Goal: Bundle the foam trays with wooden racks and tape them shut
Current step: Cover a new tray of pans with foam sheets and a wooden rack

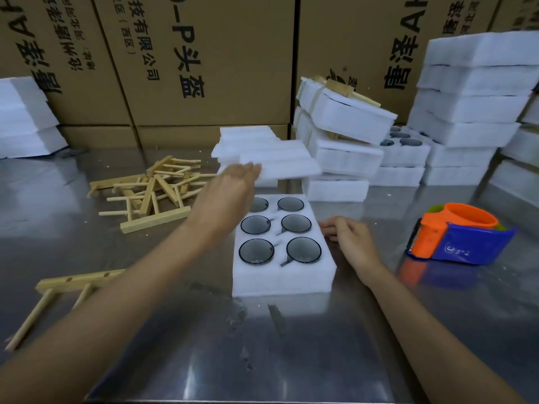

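**Reaching for a foam lid while the filled tray waits at mid-desk**

The foam tray (284, 252) is sitting near the middle of the desk (262, 360), six dark cups showing in its round pockets. The right hand (348, 239) is resting against the tray's right side, fingers loosely curled and holding nothing. The left hand (230, 193) is stretching over the tray's far-left corner toward the stack of foam sheets (265, 154) behind it, fingers spread flat and touching the edge of the lowest sheet; whether it is gripping yet is unclear, as the hand is blurred.

The foam is probably very light, soft and easily dented, so a sheet is best taken flat by its long edge, not pinched at a corner. The loaded tray is likely heavier and fragile, calling for support on both long sides. The wooden racks (151, 191) are lying heaped toward the far-left of the desk, one more wooden rack (70, 282) at the left edge; stiff, best held by the thick bar. The tape dispenser (460, 237) is standing near the right edge.
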A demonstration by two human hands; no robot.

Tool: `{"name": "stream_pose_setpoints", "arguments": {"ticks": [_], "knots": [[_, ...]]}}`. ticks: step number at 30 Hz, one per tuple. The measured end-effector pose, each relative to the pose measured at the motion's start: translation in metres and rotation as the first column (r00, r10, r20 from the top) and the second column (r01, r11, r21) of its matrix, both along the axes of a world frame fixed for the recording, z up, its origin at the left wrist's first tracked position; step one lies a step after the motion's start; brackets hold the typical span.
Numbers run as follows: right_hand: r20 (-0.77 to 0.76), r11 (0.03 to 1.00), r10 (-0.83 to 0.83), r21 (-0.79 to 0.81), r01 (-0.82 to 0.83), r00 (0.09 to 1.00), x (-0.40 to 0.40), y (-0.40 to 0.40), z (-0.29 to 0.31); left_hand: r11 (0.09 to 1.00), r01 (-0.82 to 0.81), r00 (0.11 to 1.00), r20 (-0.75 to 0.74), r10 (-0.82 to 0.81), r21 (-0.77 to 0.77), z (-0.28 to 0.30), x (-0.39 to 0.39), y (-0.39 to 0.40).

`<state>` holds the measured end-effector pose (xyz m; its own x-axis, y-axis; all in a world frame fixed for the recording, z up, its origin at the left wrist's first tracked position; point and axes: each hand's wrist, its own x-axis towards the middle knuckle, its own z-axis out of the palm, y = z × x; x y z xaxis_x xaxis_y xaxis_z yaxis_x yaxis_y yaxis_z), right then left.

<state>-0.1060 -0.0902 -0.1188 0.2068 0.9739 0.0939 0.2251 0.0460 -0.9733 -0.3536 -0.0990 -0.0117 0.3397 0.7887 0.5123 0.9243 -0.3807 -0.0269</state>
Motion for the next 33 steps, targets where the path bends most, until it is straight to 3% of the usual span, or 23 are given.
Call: {"name": "stream_pose_setpoints", "arguments": {"ticks": [4,9,13,15,16,18,20,22,26,28,33], "knots": [[0.013,0.999,0.013,-0.044,-0.013,1.0,-0.003,-0.009,0.011,0.99,0.111,0.994,0.02,-0.11,-0.084,-0.024,0.0,-0.08],[-0.069,0.948,0.248,-0.187,-0.257,0.966,-0.004,-0.024,0.026,0.973,0.178,0.984,0.008,-0.178,-0.146,-0.049,-0.002,-0.118],[0.011,0.944,0.279,-0.186,-0.272,0.96,-0.006,-0.03,0.022,0.948,0.247,0.92,0.356,-0.164,-0.203,-0.045,-0.016,-0.12],[0.007,0.951,0.261,-0.177,-0.255,0.965,-0.009,-0.032,0.023,0.961,0.194,0.911,0.4,-0.101,-0.199,-0.04,-0.037,-0.111],[0.001,0.954,0.244,-0.179,-0.24,0.97,-0.01,-0.032,0.024,0.961,0.143,0.929,0.366,-0.048,-0.236,-0.037,-0.053,-0.104],[-0.01,0.958,0.207,-0.199,-0.204,0.978,-0.011,-0.033,0.027,0.919,-0.064,0.982,0.138,0.126,-0.388,-0.035,-0.092,-0.089],[-0.02,0.958,0.178,-0.224,-0.178,0.984,-0.012,-0.034,0.029,0.789,-0.358,0.932,-0.142,0.333,-0.5,-0.036,-0.13,-0.081],[-0.036,0.957,0.211,-0.197,-0.214,0.977,-0.012,-0.035,0.031,0.693,-0.447,0.889,-0.195,0.414,-0.565,-0.042,-0.158,-0.08],[-0.014,0.933,0.312,-0.183,-0.309,0.95,-0.007,-0.034,0.032,0.747,-0.358,0.919,-0.069,0.388,-0.56,-0.045,-0.17,-0.081],[-0.009,0.924,0.314,-0.226,-0.308,0.949,-0.005,-0.032,0.034,0.836,-0.244,0.936,0.107,0.336,-0.492,-0.039,-0.161,-0.078],[-0.022,0.913,0.321,-0.257,-0.316,0.947,-0.006,-0.029,0.036,0.988,-0.023,0.86,0.501,0.098,-0.154,-0.008,-0.108,-0.05]]}}
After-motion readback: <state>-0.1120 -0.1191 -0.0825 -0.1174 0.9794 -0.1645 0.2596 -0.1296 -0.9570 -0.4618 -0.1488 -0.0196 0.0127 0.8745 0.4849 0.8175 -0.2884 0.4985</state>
